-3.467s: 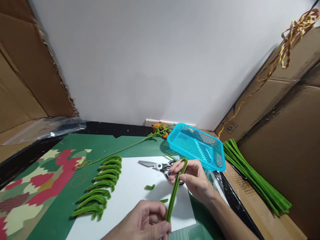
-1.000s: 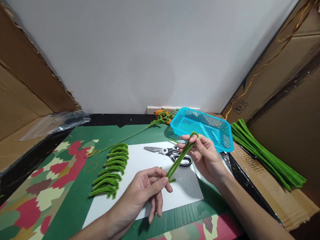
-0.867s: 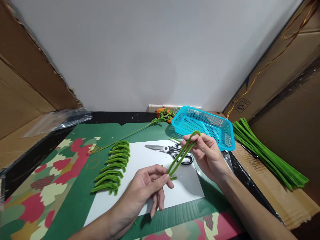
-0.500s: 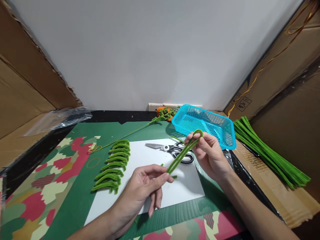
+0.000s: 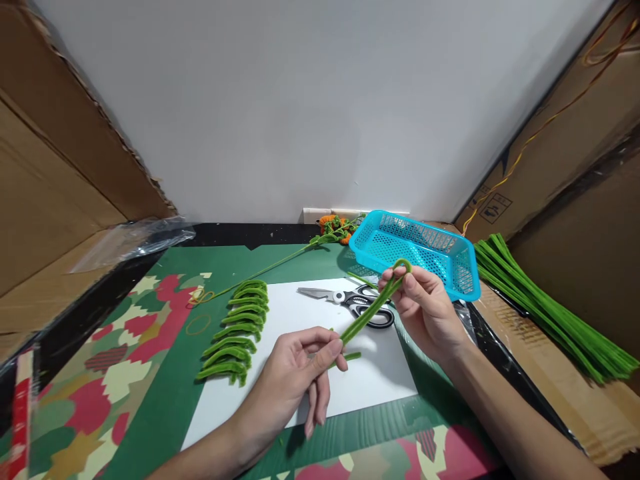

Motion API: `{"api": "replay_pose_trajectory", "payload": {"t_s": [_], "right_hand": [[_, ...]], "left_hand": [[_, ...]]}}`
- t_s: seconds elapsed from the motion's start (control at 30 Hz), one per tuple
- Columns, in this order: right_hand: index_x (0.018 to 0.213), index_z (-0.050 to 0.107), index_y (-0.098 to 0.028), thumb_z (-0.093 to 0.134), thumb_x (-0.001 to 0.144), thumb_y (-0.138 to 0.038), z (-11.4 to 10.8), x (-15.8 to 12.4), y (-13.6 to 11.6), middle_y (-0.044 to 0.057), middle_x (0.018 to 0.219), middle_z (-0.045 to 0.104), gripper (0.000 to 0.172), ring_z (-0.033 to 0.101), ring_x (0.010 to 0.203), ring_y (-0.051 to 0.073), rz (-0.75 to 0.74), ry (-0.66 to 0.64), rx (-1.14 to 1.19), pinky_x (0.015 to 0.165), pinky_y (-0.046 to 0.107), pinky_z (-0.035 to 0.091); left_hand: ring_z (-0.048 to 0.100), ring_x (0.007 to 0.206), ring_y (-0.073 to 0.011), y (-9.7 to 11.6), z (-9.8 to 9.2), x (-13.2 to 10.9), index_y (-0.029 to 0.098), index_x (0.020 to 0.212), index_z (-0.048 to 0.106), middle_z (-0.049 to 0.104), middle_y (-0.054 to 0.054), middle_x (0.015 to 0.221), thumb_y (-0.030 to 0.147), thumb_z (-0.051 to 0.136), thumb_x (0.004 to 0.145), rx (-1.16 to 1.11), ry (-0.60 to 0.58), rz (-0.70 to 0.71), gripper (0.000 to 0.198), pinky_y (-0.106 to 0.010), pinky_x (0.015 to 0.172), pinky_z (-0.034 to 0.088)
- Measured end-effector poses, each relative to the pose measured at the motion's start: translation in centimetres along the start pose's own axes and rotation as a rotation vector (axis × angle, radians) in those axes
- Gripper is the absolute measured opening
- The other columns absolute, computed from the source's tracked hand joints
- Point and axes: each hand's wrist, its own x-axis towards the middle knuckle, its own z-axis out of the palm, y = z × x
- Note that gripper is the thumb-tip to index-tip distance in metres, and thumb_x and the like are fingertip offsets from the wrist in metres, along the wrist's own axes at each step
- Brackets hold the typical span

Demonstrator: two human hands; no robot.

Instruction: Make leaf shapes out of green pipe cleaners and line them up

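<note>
A green pipe cleaner (image 5: 369, 312), bent double with a rounded loop at its upper end, is stretched between my two hands. My left hand (image 5: 306, 370) pinches its lower ends between thumb and forefinger. At the loop, my right hand (image 5: 425, 303) grips it with thumb and fingers. Beneath it, scissors (image 5: 345, 297) with black and white handles lie on a white sheet (image 5: 295, 313). Short green pieces (image 5: 353, 356) show on the sheet near my left fingers. To the left is a column of curved green pipe-cleaner pieces (image 5: 235, 333).
A blue plastic basket (image 5: 415, 230) stands at the back right, beside a long bundle of green pipe cleaners (image 5: 555, 310) on cardboard. Behind lies an orange-and-green stem (image 5: 335, 227). A rubber band (image 5: 199, 325) rests at left. Cardboard walls (image 5: 65, 113) flank the table.
The two strands of the pipe cleaner have come closer together between my hands. The whole view has shifted slightly, so everything appears a little further right.
</note>
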Motion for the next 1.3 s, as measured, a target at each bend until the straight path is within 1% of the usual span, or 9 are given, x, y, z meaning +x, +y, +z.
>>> {"api": "replay_pose_trajectory", "payload": {"t_s": [0.13,0.27,0.4,0.47,0.57,0.67,0.9,1.07,1.3], "right_hand": [[0.090,0.084,-0.026,0.091,0.082,-0.044,-0.1,0.0,0.0,0.004,0.096,0.082,0.021,0.078,0.089,0.023,0.020,-0.023,-0.024,0.093,0.043,0.063],[0.091,0.080,-0.024,0.092,0.080,-0.042,-0.2,0.0,-0.3,0.006,0.098,0.083,0.025,0.079,0.092,0.024,0.016,0.000,-0.059,0.091,0.039,0.063],[0.118,0.075,-0.030,0.092,0.081,-0.040,-0.2,0.1,-0.3,0.004,0.101,0.083,0.042,0.079,0.091,0.023,0.032,0.026,-0.015,0.084,0.037,0.065],[0.125,0.074,-0.031,0.091,0.082,-0.042,-0.2,0.2,-0.2,0.004,0.102,0.083,0.047,0.080,0.089,0.023,0.029,0.047,-0.016,0.080,0.036,0.066],[0.107,0.081,-0.027,0.092,0.080,-0.047,-0.4,0.4,0.2,0.006,0.097,0.082,0.035,0.080,0.086,0.024,0.018,0.086,-0.058,0.080,0.037,0.067],[0.094,0.083,-0.024,0.094,0.078,-0.046,-0.6,0.6,0.4,0.007,0.090,0.082,0.030,0.080,0.084,0.024,0.014,0.116,-0.063,0.081,0.038,0.067],[0.085,0.084,-0.022,0.099,0.072,-0.042,-0.6,0.7,0.4,0.004,0.077,0.080,0.028,0.078,0.072,0.018,0.003,0.157,-0.020,0.070,0.026,0.066],[0.083,0.083,-0.022,0.099,0.071,-0.042,-0.7,0.8,0.4,0.003,0.075,0.080,0.028,0.079,0.071,0.019,-0.017,0.174,-0.044,0.073,0.030,0.067],[0.082,0.083,-0.023,0.099,0.071,-0.044,-1.0,1.1,0.8,0.006,0.076,0.082,0.028,0.079,0.069,0.022,-0.051,0.185,-0.081,0.071,0.035,0.068]], "left_hand": [[0.050,0.025,-0.0091,-0.4,-0.1,0.0,0.017,0.083,0.064,0.062,0.001,0.042,0.063,0.072,0.092,0.006,-0.001,0.024,0.047,-0.011,0.026,0.035],[0.050,0.026,-0.0088,-0.6,-0.2,0.1,0.017,0.085,0.062,0.061,0.002,0.043,0.061,0.074,0.091,-0.030,-0.012,0.047,0.045,-0.011,0.026,0.036],[0.051,0.027,-0.0076,-0.4,-0.2,0.1,0.017,0.085,0.063,0.063,0.002,0.051,0.058,0.075,0.092,-0.062,-0.008,0.060,0.043,-0.012,0.027,0.038],[0.053,0.028,-0.0074,-0.4,-0.1,0.0,0.017,0.085,0.063,0.066,0.001,0.058,0.056,0.076,0.092,-0.075,-0.018,0.056,0.042,-0.012,0.027,0.039],[0.054,0.028,-0.0077,-0.5,0.0,-0.1,0.017,0.085,0.062,0.065,0.002,0.061,0.053,0.076,0.092,-0.094,-0.028,0.065,0.039,-0.013,0.027,0.041],[0.055,0.030,-0.0080,-0.4,0.0,-0.3,0.017,0.086,0.062,0.065,0.002,0.062,0.052,0.076,0.093,-0.106,-0.034,0.064,0.038,-0.013,0.027,0.042],[0.055,0.031,-0.0054,0.2,0.1,-0.6,0.016,0.086,0.062,0.068,0.002,0.073,0.050,0.079,0.091,-0.162,-0.024,0.060,0.038,-0.011,0.026,0.041],[0.056,0.032,-0.0050,0.5,0.3,-0.8,0.016,0.084,0.062,0.066,0.002,0.074,0.050,0.080,0.091,-0.180,-0.018,0.063,0.039,-0.011,0.026,0.041],[0.046,0.028,-0.0057,0.4,0.2,-0.7,0.019,0.082,0.061,0.053,0.007,0.049,0.053,0.078,0.091,-0.163,0.021,0.073,0.039,-0.011,0.025,0.038]]}}
